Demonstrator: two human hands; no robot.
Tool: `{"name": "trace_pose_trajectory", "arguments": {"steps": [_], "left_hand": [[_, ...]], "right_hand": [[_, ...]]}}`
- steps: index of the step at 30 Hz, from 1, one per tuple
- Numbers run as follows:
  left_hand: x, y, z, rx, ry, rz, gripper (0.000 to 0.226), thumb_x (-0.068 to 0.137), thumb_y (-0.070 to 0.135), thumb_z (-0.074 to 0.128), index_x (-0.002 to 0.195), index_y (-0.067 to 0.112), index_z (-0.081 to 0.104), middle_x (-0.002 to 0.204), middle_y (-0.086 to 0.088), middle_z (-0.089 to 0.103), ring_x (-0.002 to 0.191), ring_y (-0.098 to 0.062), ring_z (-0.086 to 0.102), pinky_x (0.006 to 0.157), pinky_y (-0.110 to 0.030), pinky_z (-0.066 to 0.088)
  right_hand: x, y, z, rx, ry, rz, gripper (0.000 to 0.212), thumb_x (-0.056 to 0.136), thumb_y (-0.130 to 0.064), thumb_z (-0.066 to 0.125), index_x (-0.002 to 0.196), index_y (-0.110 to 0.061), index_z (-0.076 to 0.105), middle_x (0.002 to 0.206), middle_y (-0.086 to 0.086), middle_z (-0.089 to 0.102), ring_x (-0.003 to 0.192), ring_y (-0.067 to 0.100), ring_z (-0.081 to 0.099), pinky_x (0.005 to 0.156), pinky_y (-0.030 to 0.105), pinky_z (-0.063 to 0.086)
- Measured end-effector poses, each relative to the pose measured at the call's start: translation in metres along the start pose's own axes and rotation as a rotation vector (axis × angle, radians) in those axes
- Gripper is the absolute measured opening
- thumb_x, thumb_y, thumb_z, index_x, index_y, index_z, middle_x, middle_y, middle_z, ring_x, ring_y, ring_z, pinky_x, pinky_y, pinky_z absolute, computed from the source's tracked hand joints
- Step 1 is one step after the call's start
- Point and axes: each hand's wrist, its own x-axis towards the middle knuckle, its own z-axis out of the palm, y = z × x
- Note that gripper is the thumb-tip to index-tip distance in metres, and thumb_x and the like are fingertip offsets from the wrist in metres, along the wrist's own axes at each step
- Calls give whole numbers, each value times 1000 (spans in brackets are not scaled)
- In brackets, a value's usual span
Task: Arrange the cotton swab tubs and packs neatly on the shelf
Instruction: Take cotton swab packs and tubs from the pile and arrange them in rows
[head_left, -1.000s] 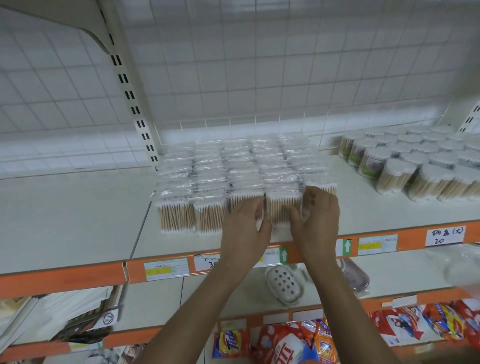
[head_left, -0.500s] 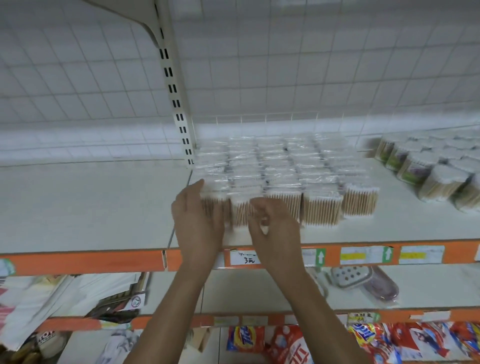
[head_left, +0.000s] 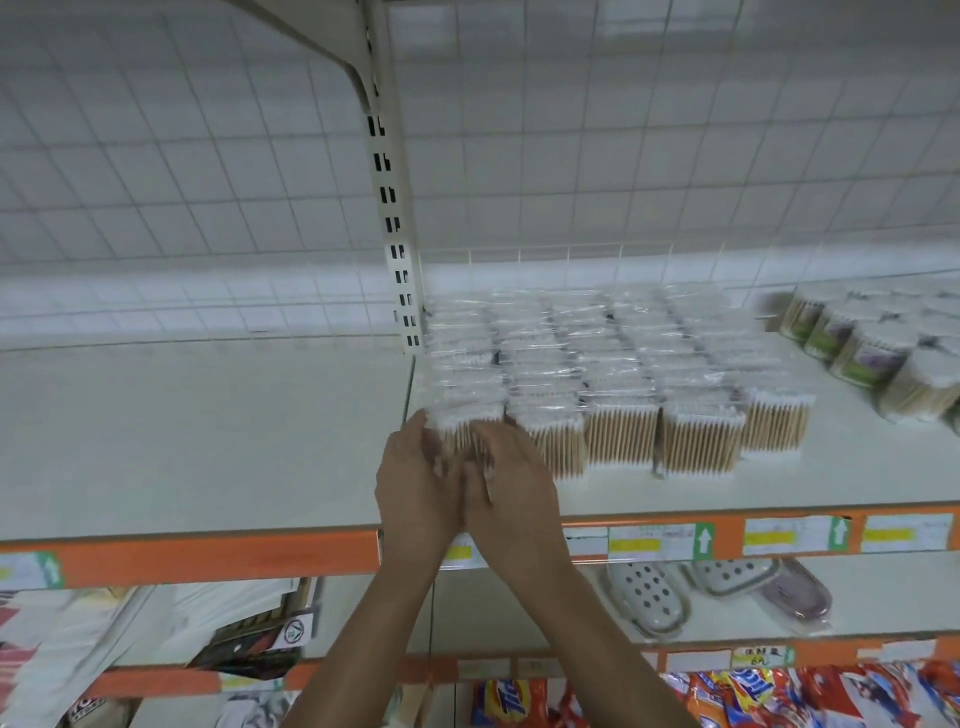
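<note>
Clear-wrapped cotton swab packs (head_left: 618, 439); wooden stems

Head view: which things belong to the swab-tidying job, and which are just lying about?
Job: cotton swab packs, cotton swab tubs, shelf, left hand and right hand at the front-left pack.
Lying about: soap dishes, detergent bags, price labels.
</note>
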Motion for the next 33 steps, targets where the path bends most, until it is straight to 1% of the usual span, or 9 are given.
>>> {"name": "trace_pose_trajectory", "arguments": {"steps": [2, 6, 9, 13, 16, 21, 24, 28, 33], "left_hand": [[1, 2, -7, -17, -19, 17, 19, 80, 3, 66, 95, 14, 62, 86, 3, 54, 71, -4, 53, 67, -7, 41], [-5, 10, -23, -231, 32, 113, 38, 79, -2, 69, 102, 27, 61, 93, 18, 55, 83, 1, 61, 68, -2, 43], [-9, 11, -31, -265, -69, 295, 50, 71, 0, 73, 108, 29, 57, 102, 16, 57, 93, 8, 58, 77, -5, 44], [-4, 3, -40, -424, -185, 215, 47, 78, 1, 70, 111, 32, 57, 108, 3, 63, 92, -2, 63, 76, -13, 49], [7, -7, -45, -313, -111, 102, 46, 81, 9, 71, 116, 32, 53, 115, 12, 56, 89, 4, 59, 67, -7, 46], [25, -12, -49, -225, -250, 80, 30, 84, 22, 69, 112, 29, 62, 97, 21, 67, 81, 5, 61, 69, -9, 47], [31, -13, -50, -195, -248, 77, 18, 83, 22, 70, 99, 29, 65, 85, 21, 67, 77, 6, 61, 65, -6, 45], [34, -24, -42, -121, -250, 55, 14, 82, 23, 71, 94, 30, 67, 84, 15, 70, 75, 3, 63, 64, -6, 45], [32, -29, -32, -21, -251, 112, 14, 84, 25, 69, 98, 26, 70, 86, 16, 70, 72, 8, 62, 66, -4, 43]], "right_hand": [[-2, -5, -1, 9, -2, 32, 33, 90, -19, 52, 123, -12, 53, 118, 2, 55, 104, 15, 53, 85, 17, 40], [-1, -21, -4, 191, 55, 114, 69, 76, -61, 46, 129, -17, 47, 120, -5, 53, 109, 8, 54, 88, 22, 46], [7, -26, -6, 360, 56, 176, 61, 72, -44, 69, 124, -22, 46, 112, -6, 56, 97, 5, 58, 78, 19, 49], [24, -16, -15, 233, 60, 133, 36, 82, -6, 66, 110, -26, 54, 91, -10, 58, 74, -5, 52, 67, 4, 38], [34, -12, -20, 137, -6, 124, 36, 81, -5, 66, 112, -22, 59, 92, -7, 57, 70, -6, 46, 66, 4, 35], [45, -15, -25, 140, -116, 83, 36, 81, -4, 68, 113, -18, 59, 69, -20, 45, 60, -13, 48, 58, 4, 36], [49, -16, -27, 43, -106, 28, 43, 81, -8, 70, 120, -16, 55, 78, -15, 54, 64, -5, 51, 65, 1, 37], [49, -5, -35, -64, -13, -28, 46, 83, -4, 65, 127, -13, 54, 117, 0, 62, 106, 12, 56, 94, 18, 40], [42, 12, -45, -289, 131, -66, 39, 76, 7, 63, 112, -8, 65, 107, 9, 66, 98, 31, 57, 83, 31, 42]]}}
